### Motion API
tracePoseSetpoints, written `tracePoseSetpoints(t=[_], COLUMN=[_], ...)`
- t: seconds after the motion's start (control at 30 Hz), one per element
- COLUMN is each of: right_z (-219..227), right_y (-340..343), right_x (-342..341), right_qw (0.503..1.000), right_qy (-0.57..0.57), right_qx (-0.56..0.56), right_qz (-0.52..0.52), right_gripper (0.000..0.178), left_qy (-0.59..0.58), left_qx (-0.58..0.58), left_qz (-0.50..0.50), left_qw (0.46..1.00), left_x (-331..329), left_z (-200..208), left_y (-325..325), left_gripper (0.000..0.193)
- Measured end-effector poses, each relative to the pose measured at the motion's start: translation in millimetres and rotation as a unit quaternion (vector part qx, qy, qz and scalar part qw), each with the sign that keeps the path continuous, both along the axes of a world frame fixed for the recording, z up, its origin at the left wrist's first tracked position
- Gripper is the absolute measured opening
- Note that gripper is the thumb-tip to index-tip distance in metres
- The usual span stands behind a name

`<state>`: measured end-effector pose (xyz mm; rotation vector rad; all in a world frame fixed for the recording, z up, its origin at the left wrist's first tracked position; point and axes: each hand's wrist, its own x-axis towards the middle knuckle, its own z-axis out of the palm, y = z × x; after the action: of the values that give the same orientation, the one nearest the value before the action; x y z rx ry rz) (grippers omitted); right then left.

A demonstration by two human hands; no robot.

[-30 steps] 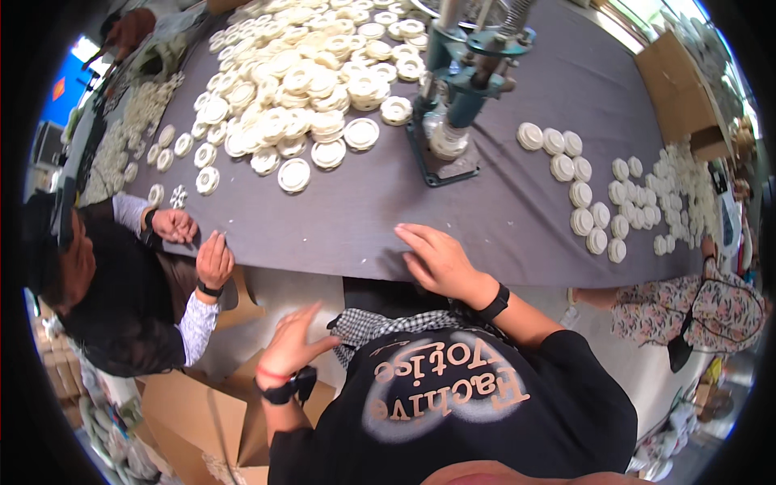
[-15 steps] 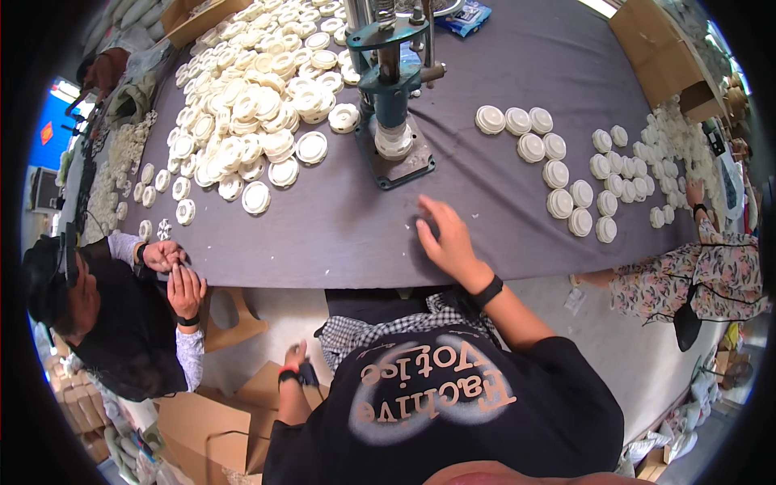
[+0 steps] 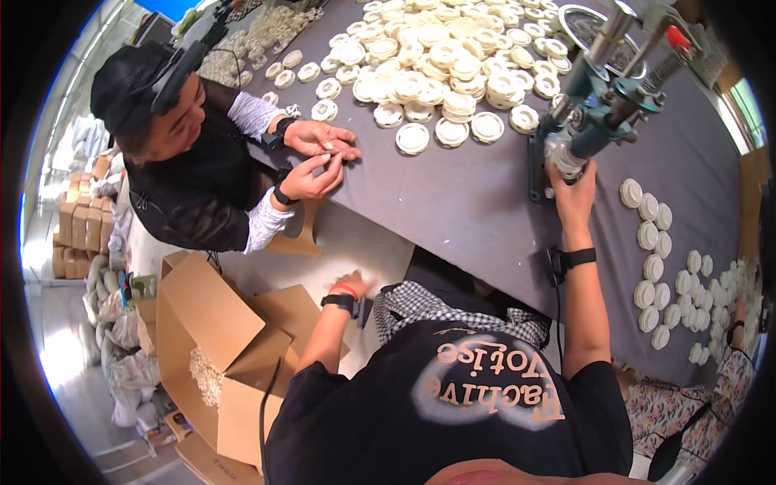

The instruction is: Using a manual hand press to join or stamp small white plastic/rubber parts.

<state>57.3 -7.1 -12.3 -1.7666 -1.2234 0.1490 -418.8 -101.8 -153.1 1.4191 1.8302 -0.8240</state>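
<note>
My right hand (image 3: 575,198) reaches up to the foot of a green bench press (image 3: 602,113). Its thumb and fingers curl round a white round plastic part (image 3: 563,162) under the press's ram, and the fingertips are partly hidden. Down at my left side, off the table, my left hand (image 3: 357,284) hangs near an open cardboard box (image 3: 212,323). Motion smears its fingers, and nothing can be made out in it. A big heap of white round plastic parts (image 3: 444,65) lies left of the press.
On the grey-covered table (image 3: 453,202), rows of white capped parts (image 3: 647,234) stand to the right. A co-worker (image 3: 202,153) sits at the left, both hands over the table edge. A person in a floral garment (image 3: 679,412) is at the right. A metal bowl (image 3: 602,40) sits behind the press.
The view has swung left, bringing the co-worker and box further in. My right hand has gone from the bare table front to the part in the press. My left hand still hangs low, now blurred.
</note>
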Motion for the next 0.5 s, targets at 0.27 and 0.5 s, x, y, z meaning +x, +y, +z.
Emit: tracePoseSetpoints(t=[0.27,0.5], right_z=[-9,-14], right_y=[11,-44], right_x=[-5,-14], right_qw=[0.998,0.991], right_qy=[0.032,0.027], right_qx=[0.041,0.055], right_qz=[-0.043,-0.122], right_gripper=[0.067,0.07], left_qy=[-0.041,-0.493], left_qx=[-0.092,-0.001], left_qz=[-0.032,0.651], left_qw=[0.994,0.577], left_x=[-56,-48], left_z=[-60,-28], left_y=[-38,-32], left_gripper=[0.081,0.066])
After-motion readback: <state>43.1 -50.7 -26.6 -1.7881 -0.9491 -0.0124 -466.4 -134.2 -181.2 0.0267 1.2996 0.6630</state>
